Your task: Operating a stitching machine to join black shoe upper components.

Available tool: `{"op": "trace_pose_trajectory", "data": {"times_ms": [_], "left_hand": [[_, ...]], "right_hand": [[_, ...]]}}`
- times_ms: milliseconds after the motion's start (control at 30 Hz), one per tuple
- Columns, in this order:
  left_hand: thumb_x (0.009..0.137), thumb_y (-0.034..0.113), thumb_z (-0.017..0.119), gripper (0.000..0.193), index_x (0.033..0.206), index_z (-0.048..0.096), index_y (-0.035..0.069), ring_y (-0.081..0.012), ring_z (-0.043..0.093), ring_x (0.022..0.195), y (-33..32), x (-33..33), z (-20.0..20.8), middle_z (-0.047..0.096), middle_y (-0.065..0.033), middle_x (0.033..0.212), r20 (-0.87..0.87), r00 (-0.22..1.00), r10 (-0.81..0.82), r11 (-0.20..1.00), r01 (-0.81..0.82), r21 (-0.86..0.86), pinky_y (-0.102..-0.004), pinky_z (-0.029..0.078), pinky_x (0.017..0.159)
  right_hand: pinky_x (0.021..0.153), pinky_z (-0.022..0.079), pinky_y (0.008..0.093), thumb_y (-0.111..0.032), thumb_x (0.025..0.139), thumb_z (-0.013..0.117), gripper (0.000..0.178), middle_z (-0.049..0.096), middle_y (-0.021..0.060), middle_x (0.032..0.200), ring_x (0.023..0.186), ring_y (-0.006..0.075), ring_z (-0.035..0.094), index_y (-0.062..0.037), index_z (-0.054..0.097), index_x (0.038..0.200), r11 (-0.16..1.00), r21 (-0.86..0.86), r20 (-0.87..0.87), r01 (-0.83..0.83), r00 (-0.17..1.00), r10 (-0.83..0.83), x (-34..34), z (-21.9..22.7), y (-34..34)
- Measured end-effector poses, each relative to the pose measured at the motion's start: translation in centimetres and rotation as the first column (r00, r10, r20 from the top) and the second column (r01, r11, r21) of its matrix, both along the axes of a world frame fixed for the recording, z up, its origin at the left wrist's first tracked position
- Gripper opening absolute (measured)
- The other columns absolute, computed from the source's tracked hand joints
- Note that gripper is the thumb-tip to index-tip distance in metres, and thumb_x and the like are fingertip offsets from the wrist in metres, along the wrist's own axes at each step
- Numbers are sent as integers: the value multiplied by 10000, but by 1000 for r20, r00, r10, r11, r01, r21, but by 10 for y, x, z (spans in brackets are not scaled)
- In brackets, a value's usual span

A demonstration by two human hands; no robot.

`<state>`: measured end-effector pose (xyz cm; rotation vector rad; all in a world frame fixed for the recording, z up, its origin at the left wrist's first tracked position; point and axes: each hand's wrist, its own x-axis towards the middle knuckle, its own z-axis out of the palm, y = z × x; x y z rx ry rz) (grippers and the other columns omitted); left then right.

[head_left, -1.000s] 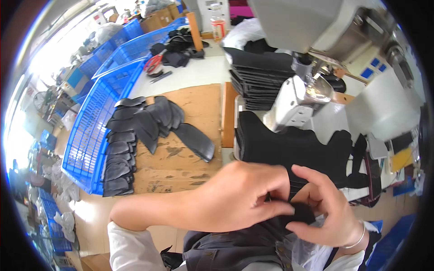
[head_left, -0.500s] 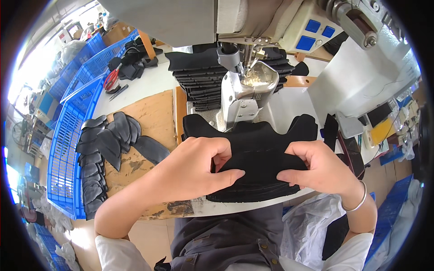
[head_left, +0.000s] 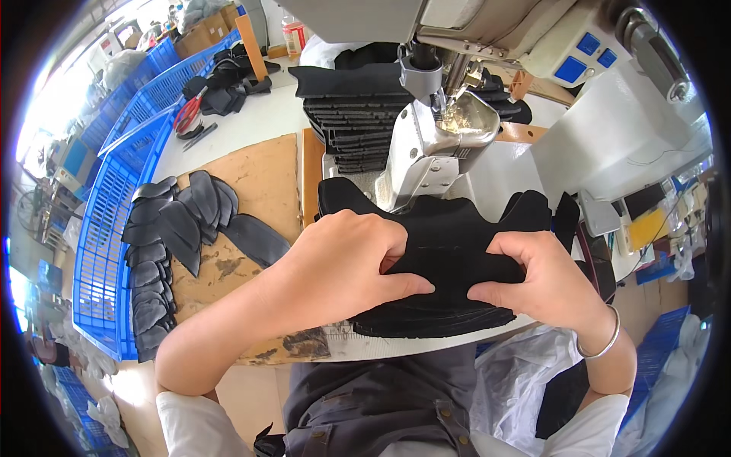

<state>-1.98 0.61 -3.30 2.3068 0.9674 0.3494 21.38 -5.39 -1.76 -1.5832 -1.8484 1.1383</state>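
From here I see my left hand (head_left: 354,263) and right hand (head_left: 544,282), fingers (head_left: 512,243) curled closed, gripping a black piece (head_left: 461,271) above the tabletop (head_left: 373,348).

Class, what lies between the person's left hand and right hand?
In the head view, black fabric spans the stretch from left hand to right hand.

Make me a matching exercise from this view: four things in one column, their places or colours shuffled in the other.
1. black cloth
2. scissors
3. bracelet
4. basket

A. around the right wrist
B. blue, left of the brown board
C. held by the left hand and right hand
D. red-handled

Pairs: 1-C; 2-D; 3-A; 4-B.
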Motion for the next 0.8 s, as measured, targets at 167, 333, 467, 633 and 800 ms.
{"op": "trace_pose_trajectory", "data": {"times_ms": [167, 333, 467, 633, 800], "left_hand": [[767, 337, 792, 478, 624, 470, 14, -250, 468, 465, 0, 1, -2, 485, -93, 519, 17, 1000, -10, 997, 8, 79, -338, 366, 469], [767, 338, 791, 470, 630, 477, 15, -251, 489, 473, 1, 1, -3, 495, -97, 526, 8, 1000, -10, 998, 10, 57, -340, 371, 472], [764, 333, 790, 452, 641, 492, 15, -271, 528, 495, 1, 1, -3, 518, -105, 543, -5, 1000, -14, 997, 14, 82, -347, 390, 482], [785, 358, 756, 425, 673, 534, 13, -309, 578, 551, -2, 2, 2, 558, -119, 579, -90, 996, -4, 993, 15, 117, -378, 414, 507], [810, 352, 722, 393, 701, 566, 8, -323, 602, 592, 5, -5, 11, 589, -120, 604, -195, 980, -35, 995, 52, 82, -389, 426, 527]], "right_hand": [[494, 392, 211, -71, 730, 803, 237, 574, -5, 624, 552, 16, 480, 14, 601, 824, 1000, 23, 8, -3, 1000, 3, 1, -3, 1], [493, 393, 220, -75, 725, 804, 246, 574, 12, 622, 551, 28, 467, 22, 601, 826, 995, 97, 13, -32, 999, 31, 3, -10, 1], [498, 398, 232, -107, 708, 819, 285, 560, 40, 608, 539, 48, 439, 29, 584, 796, 974, 213, 78, -81, 995, 65, 3, -13, 3], [566, 475, 345, -244, 706, 816, 411, 549, 225, 573, 537, 377, 549, 74, 556, 732, 994, -42, 345, -100, 932, 108, -11, 12, 18], [500, 459, 355, -329, 699, 818, 516, 505, 205, 485, 486, 370, 548, 64, 494, 610, 983, -77, 419, -167, 889, 184, -18, 17, 25]]}}
